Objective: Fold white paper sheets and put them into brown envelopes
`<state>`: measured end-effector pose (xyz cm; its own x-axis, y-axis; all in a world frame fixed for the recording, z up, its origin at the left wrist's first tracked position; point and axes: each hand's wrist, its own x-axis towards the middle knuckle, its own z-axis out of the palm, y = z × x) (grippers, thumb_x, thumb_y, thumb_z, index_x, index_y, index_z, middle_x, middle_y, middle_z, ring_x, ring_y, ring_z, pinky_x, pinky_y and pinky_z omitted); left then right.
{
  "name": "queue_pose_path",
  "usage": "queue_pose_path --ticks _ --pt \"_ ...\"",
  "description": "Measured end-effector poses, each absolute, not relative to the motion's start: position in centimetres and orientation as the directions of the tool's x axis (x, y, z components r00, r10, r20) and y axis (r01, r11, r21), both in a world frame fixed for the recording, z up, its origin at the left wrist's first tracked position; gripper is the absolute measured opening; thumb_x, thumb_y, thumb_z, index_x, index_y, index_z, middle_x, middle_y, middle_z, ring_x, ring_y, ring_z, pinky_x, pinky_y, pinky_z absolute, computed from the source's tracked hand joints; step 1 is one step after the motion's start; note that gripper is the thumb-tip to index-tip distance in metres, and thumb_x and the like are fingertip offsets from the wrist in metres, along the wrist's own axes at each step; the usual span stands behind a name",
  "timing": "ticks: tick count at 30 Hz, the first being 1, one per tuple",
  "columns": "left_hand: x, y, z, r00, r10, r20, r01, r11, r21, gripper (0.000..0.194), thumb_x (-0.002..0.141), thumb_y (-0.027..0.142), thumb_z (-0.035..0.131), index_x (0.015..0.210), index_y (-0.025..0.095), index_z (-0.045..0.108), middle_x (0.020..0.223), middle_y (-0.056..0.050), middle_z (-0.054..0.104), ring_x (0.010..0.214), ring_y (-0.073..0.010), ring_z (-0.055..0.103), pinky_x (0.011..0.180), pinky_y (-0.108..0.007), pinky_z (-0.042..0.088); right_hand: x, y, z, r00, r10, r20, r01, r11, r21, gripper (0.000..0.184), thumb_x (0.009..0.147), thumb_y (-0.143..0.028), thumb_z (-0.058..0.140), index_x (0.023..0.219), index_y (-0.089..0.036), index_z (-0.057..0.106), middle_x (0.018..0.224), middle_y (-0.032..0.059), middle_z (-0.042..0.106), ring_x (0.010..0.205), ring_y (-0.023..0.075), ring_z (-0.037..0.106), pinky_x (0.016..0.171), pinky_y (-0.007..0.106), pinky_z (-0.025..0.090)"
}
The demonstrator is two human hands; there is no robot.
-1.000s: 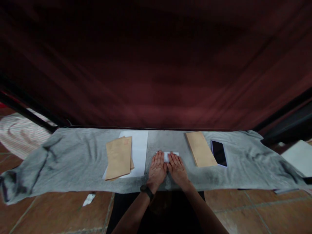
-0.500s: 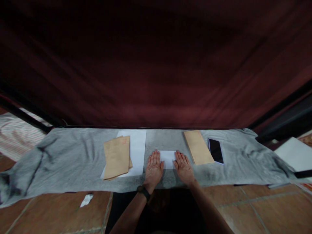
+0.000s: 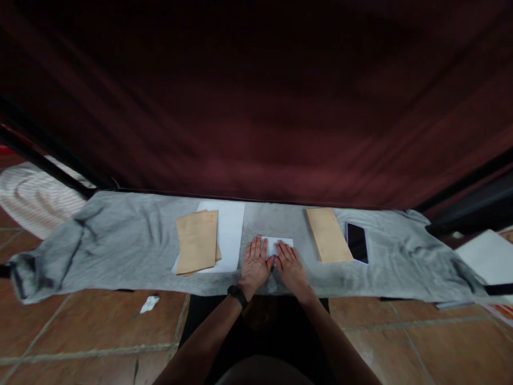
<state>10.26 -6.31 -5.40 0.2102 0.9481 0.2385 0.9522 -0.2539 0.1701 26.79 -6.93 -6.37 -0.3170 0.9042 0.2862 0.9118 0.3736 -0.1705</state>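
Observation:
A small white piece of paper lies flat on the grey cloth in front of me, partly covered by both hands. My left hand rests palm down over its left side, fingers stretched out. On the paper's right half lies my right hand, also flat with fingers extended. The thumbs nearly meet near the paper's lower edge. To the left, brown envelopes lie over larger white sheets. Right of my hands is a stack of brown envelopes.
A phone with a dark screen lies beside the right envelope stack. The grey cloth covers a long narrow surface, with a dark red curtain behind it. A crumpled white scrap is on the tiled floor.
My right hand has slid left across the white paper, closer to my left hand. The left hand stays on the paper's left side. The camera view has shifted slightly.

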Motion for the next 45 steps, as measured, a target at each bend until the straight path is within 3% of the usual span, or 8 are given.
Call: queue_pose_path --ticks 13,22,27,29,35,40,43,45 --pt "10.2 -6.5 -4.9 0.243 0.945 0.218 0.945 -0.282 0.168 0.064 0.097 0.041 0.044 0.153 0.013 0.032 0.161 -0.017 0.03 0.15 -0.0305 0.027 0.121 -0.051 0.024 30.6 -6.9 -7.2 -0.308 0.895 0.322 0.933 0.351 -0.083 0.056 0.104 -0.032 0.031 0.156 -0.013 0.029 0.155 0.0137 0.043 0.142 0.0261 0.04 0.116 0.046 0.029" --pt "10.2 -6.5 -5.1 0.242 0.948 0.208 0.944 -0.28 0.177 0.065 0.096 0.041 0.046 0.153 0.012 0.032 0.162 -0.018 0.028 0.151 -0.0306 0.024 0.121 -0.052 0.022 30.7 -5.5 -6.4 -0.244 0.921 0.302 0.935 0.306 -0.177 0.049 0.103 -0.029 0.031 0.146 -0.01 0.046 0.15 0.0144 0.05 0.141 0.027 0.04 0.113 0.046 0.032" --pt "10.2 -6.5 -4.9 0.238 0.947 0.215 0.951 -0.272 0.147 0.064 0.097 0.044 0.045 0.152 0.012 0.035 0.16 -0.018 0.032 0.149 -0.0314 0.028 0.12 -0.051 0.026 28.7 -3.0 -4.5 -0.308 0.928 0.211 0.911 0.352 -0.217 0.045 0.1 -0.022 0.035 0.14 -0.014 0.054 0.139 0.013 0.059 0.128 0.0255 0.051 0.113 0.045 0.032" --pt "10.1 -6.6 -4.8 0.242 0.943 0.227 0.948 -0.28 0.149 0.063 0.096 0.043 0.047 0.151 0.013 0.038 0.159 -0.018 0.034 0.148 -0.0312 0.031 0.12 -0.051 0.027 28.0 -2.0 -3.7 -0.3 0.942 0.15 0.904 0.331 -0.271 0.042 0.098 -0.02 0.04 0.136 -0.016 0.058 0.134 0.0138 0.062 0.123 0.0267 0.054 0.111 0.045 0.034" --pt "9.6 -6.9 -4.5 0.231 0.934 0.271 0.941 -0.286 0.182 0.061 0.097 0.041 0.046 0.15 0.011 0.039 0.158 -0.018 0.037 0.147 -0.0308 0.033 0.12 -0.05 0.028 27.9 -0.1 -1.9 -0.09 0.995 -0.039 0.65 0.029 -0.759 0.024 0.077 -0.008 0.058 0.092 -0.021 0.072 0.113 0.0097 0.069 0.114 0.0244 0.057 0.104 0.037 0.039" --pt "8.7 -7.4 -3.7 0.141 0.923 0.359 0.906 -0.266 0.328 0.06 0.1 0.035 0.039 0.155 0.014 0.029 0.162 -0.014 0.029 0.151 -0.0284 0.025 0.122 -0.052 0.025 29.7 0.4 -1.7 0.071 0.992 -0.101 0.4 -0.122 -0.908 0.006 0.075 -0.017 0.06 0.073 -0.022 0.061 0.082 0.0021 0.069 0.087 0.0201 0.064 0.083 0.031 0.048" --pt "8.6 -7.5 -3.2 0.002 0.926 0.378 0.795 -0.23 0.561 0.059 0.101 0.036 0.039 0.156 0.02 0.025 0.166 -0.012 0.02 0.153 -0.0272 0.019 0.122 -0.052 0.025 29.9 -0.9 -2.0 0.158 0.972 -0.173 0.135 -0.195 -0.971 0.012 0.075 -0.034 0.063 0.076 -0.023 0.059 0.074 -0.0002 0.068 0.077 0.0197 0.066 0.068 0.029 0.051" --pt "9.1 -7.5 -3.1 -0.125 0.95 0.287 0.61 -0.155 0.777 0.059 0.1 0.037 0.042 0.155 0.022 0.027 0.164 -0.012 0.026 0.149 -0.0271 0.029 0.119 -0.05 0.032 29.2 -2.5 -2.4 0.178 0.958 -0.224 -0.06 -0.217 -0.974 0.021 0.072 -0.041 0.066 0.079 -0.023 0.058 0.077 0.0004 0.07 0.074 0.0198 0.068 0.065 0.029 0.053"
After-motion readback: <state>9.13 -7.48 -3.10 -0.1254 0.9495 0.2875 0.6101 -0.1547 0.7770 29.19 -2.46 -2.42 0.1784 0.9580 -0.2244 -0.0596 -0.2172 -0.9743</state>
